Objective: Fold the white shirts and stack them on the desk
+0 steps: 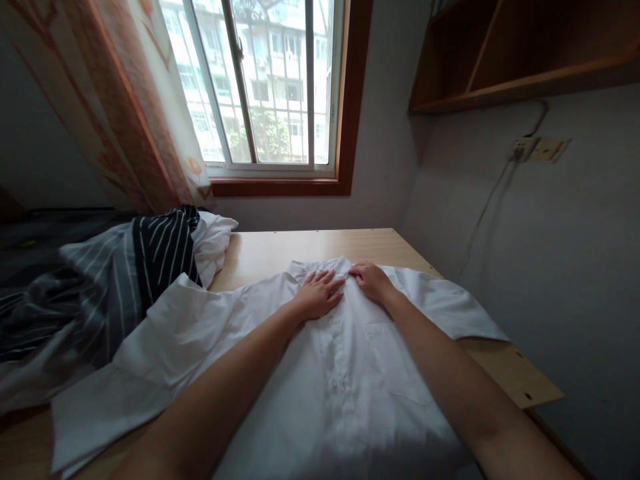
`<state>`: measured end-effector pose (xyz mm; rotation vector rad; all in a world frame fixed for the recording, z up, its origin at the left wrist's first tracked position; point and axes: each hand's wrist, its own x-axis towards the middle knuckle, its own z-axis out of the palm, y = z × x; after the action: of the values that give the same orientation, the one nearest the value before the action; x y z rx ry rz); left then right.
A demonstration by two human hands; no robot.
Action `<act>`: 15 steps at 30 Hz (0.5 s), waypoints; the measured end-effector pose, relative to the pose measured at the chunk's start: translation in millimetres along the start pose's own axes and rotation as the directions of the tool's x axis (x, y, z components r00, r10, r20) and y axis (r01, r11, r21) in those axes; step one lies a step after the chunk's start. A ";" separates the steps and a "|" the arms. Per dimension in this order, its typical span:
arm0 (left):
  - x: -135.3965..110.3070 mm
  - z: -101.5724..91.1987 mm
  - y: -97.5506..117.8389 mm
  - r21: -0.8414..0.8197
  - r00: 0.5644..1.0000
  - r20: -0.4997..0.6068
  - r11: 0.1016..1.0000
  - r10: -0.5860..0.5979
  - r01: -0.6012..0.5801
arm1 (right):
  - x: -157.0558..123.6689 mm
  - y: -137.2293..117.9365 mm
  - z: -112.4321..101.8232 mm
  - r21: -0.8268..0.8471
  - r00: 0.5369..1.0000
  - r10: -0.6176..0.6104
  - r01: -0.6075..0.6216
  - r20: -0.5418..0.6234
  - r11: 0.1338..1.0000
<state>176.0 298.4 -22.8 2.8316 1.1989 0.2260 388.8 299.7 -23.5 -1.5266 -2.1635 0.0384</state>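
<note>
A white button-up shirt (345,373) lies spread front-up on a wooden table (310,243), collar toward the window. My left hand (319,292) rests flat on the shirt just below the collar, fingers stretched out. Beside it, my right hand (371,280) touches the collar's right side, its fingers curled down onto the fabric. Both sleeves spread outward over the table.
A heap of dark striped clothing (120,280) and a white garment (213,243) lies at the table's left. Behind the table are a window (260,87) and a patterned curtain (125,100). The wall at right carries a wooden shelf (520,60) and a socket (543,150).
</note>
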 end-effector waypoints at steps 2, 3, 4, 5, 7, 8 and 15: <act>0.0 0.2 -0.5 -0.004 1.000 0.000 1.000 0.003 -0.003 | -1.7 -2.0 1.5 -0.016 0.999 0.033 -0.033 0.019 0.999; -0.1 0.2 -0.7 -0.006 1.000 -0.001 1.000 0.006 -0.006 | -2.6 -2.3 1.6 -0.025 0.998 0.051 -0.050 0.034 0.998; -0.1 0.2 -0.7 -0.008 1.000 -0.003 1.000 0.007 -0.007 | -3.3 -2.6 1.6 -0.038 0.996 0.070 -0.068 0.047 0.997; -0.2 0.0 -0.7 -0.010 1.000 -0.003 1.000 0.007 -0.007 | -3.8 -3.0 1.5 -0.057 0.994 0.092 -0.089 0.057 0.994; -0.4 -0.5 -0.1 -0.010 1.000 -0.002 1.000 0.003 -0.003 | -3.9 -4.1 1.8 -0.105 0.988 0.141 -0.134 0.065 0.985; -0.4 -0.8 0.2 -0.009 1.000 -0.001 1.000 0.001 -0.001 | -3.7 -4.7 2.1 -0.129 0.985 0.162 -0.153 0.063 0.980; 0.2 -0.8 0.8 -0.008 1.000 0.003 1.000 0.002 -0.002 | -2.2 -7.0 5.2 -0.174 0.973 0.221 -0.207 0.064 0.963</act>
<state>176.6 298.0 -21.9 2.8248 1.1923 0.2263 381.1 296.4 -26.8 -1.8812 -2.0991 -0.0068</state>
